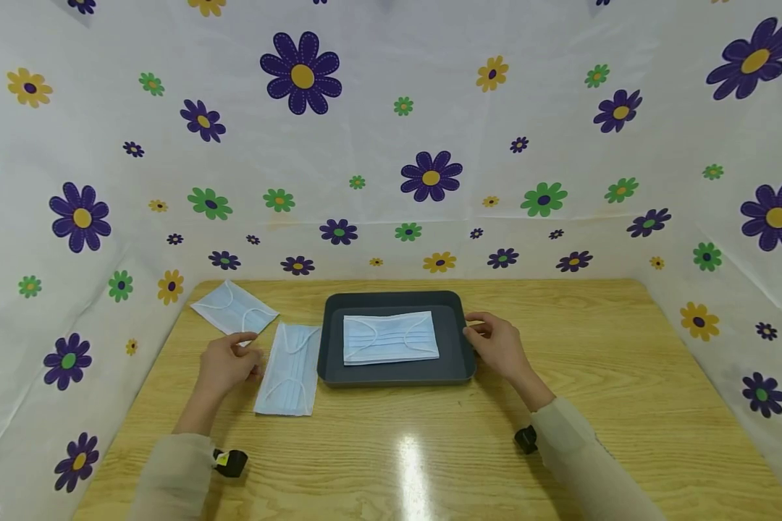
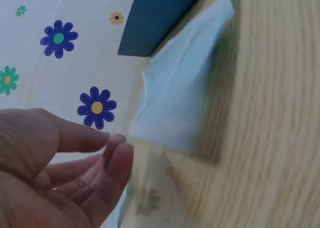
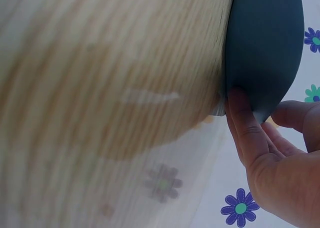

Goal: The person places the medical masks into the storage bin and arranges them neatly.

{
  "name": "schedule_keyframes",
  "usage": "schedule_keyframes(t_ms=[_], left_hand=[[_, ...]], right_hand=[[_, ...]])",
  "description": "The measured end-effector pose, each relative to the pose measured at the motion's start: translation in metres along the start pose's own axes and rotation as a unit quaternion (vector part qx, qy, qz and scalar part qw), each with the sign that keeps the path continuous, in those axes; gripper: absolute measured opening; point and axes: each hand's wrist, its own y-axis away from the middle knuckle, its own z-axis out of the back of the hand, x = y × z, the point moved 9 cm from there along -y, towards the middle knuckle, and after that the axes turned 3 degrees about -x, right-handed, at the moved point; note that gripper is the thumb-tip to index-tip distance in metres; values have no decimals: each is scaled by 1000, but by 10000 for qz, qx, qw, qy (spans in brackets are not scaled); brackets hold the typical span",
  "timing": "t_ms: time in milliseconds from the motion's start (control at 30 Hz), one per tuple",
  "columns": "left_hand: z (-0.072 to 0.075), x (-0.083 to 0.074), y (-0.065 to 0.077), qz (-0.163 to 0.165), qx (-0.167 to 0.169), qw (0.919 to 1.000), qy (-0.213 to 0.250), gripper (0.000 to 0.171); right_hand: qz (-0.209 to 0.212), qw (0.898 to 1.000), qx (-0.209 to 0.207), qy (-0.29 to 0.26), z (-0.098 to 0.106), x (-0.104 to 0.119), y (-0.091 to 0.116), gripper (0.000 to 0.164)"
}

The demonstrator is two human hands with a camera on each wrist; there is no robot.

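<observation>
A dark grey tray [image 1: 391, 375] lies on the table with light blue face masks [image 1: 391, 338] in it, seemingly stacked. Left of it a second face mask [image 1: 288, 370] lies lengthwise, and a third mask [image 1: 234, 307] is at the back left, tilted. My left hand [image 1: 229, 365] hovers beside these two, fingers loosely bent, thumb and fingertips close together; nothing shows between them in the left wrist view. At the tray's right edge is my right hand [image 1: 497, 346]. Its fingertips touch the tray's outer wall [image 3: 265, 43] in the right wrist view.
The wooden table [image 1: 593, 347] runs up to a white flower-print cloth [image 1: 378, 145] at the back and both sides. Black wrist cameras [image 1: 231, 463] sit under both beige sleeves [image 1: 176, 463].
</observation>
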Motion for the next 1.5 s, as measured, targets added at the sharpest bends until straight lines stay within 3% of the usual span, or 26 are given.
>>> schedule_keyframes(t_ms=[67,167,300,467,800,933,1167,1500], left_hand=[[-4,5,-1,202,80,9998,-50,51],[-9,10,-2,320,45,9975,-626,51],[-16,9,-3,90,-225,9917,-1267,42],[-21,4,-1,-105,-420,9892,-1402,26],[-13,-3,-2,-238,-269,9950,-937,23],[-6,-9,-4,-507,-284,9938,-947,28],[5,-25,-5,-1011,-516,9887,-977,30],[15,-55,-2,-1128,-458,9897,-753,33]], right_hand=[[2,10000,4,2,0,0,0,34],[-3,10000,7,7,-1,1,-1,34],[-8,10000,17,13,-2,1,-2,34],[-23,10000,21,3,-1,1,-3,35],[-31,10000,20,-14,-1,2,-2,34],[-50,10000,-1,17,-1,1,-2,33],[-27,10000,-40,26,0,0,-1,33],[-21,10000,-6,43,0,0,0,33]])
